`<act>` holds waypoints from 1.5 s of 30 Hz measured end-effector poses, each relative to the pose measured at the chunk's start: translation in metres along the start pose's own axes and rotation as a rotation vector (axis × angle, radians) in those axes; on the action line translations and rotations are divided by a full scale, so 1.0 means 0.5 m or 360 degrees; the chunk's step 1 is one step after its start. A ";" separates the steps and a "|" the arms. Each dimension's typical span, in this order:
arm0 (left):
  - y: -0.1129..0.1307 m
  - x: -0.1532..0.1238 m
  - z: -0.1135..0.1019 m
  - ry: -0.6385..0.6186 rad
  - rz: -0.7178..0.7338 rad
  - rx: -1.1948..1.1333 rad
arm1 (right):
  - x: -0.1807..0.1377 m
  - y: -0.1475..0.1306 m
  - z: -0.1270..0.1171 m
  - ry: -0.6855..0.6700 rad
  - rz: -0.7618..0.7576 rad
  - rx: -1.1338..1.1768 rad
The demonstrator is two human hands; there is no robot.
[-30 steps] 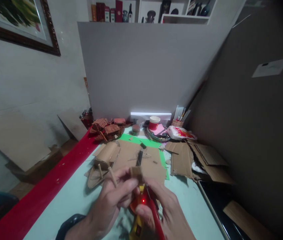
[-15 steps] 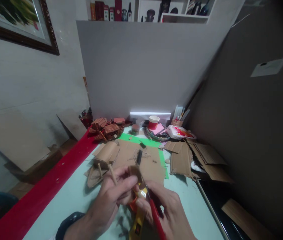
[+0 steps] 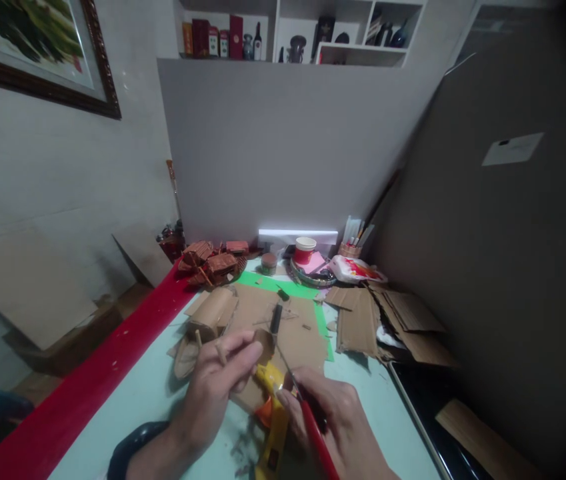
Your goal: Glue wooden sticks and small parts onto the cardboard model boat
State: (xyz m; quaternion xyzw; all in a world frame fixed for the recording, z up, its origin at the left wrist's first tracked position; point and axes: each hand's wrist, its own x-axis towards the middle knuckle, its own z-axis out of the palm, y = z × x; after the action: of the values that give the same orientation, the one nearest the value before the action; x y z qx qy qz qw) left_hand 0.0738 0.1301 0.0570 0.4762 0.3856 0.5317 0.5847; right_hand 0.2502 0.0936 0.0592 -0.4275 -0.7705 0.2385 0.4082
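My left hand [image 3: 217, 380] pinches a small curved cardboard piece [image 3: 264, 345] between thumb and fingers. A thin stick [image 3: 221, 353] pokes out between its fingers. In my right hand [image 3: 337, 413] is a red-handled tool [image 3: 317, 433] with a slim metal blade, its kind unclear; the tip points up beside the cardboard piece. A yellow glue gun [image 3: 275, 430] with an orange trigger lies below and between the hands. Beyond my left hand sits a cardboard boat model [image 3: 187, 359] with a rolled cardboard cover [image 3: 213, 310].
A cardboard sheet [image 3: 307, 337] lies over a green mat [image 3: 290, 289], with a black stick [image 3: 277, 319] on it. Reddish-brown boat models [image 3: 217, 263] stand back left. Cardboard scraps [image 3: 357, 323] are piled right. A red-and-white cup [image 3: 305, 251] stands at the back.
My left hand has moved slightly left with the cardboard piece, away from the blade. The right hand still holds the red-handled tool. More of the glue gun shows, and the view has tilted up slightly.
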 end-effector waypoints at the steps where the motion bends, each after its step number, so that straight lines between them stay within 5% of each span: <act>1: -0.001 0.001 -0.002 0.0032 0.0042 0.0036 | -0.001 0.000 0.000 -0.0017 -0.0007 -0.0007; 11: 0.018 -0.002 -0.001 0.0067 0.0284 0.0188 | -0.002 -0.004 -0.004 -0.0193 0.0122 0.0049; 17: 0.013 0.000 -0.004 0.0033 0.0316 0.0425 | 0.002 -0.013 -0.009 -0.0100 0.0119 0.0016; 26: 0.042 -0.001 0.013 -0.0173 0.0349 0.0765 | 0.003 -0.005 -0.014 -0.0108 0.0194 -0.0018; 36: 0.055 0.017 -0.016 -0.0153 0.0177 0.0526 | 0.000 -0.007 -0.020 -0.0173 0.0193 0.0074; 45: 0.042 0.013 0.001 -0.0153 -0.0112 -0.0159 | 0.010 -0.010 -0.025 -0.0158 0.0434 0.0148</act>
State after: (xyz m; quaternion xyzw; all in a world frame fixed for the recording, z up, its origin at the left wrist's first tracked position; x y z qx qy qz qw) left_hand 0.0698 0.1361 0.0780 0.4576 0.3467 0.5058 0.6439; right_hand 0.2565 0.0955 0.0719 -0.4964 -0.7128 0.3481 0.3527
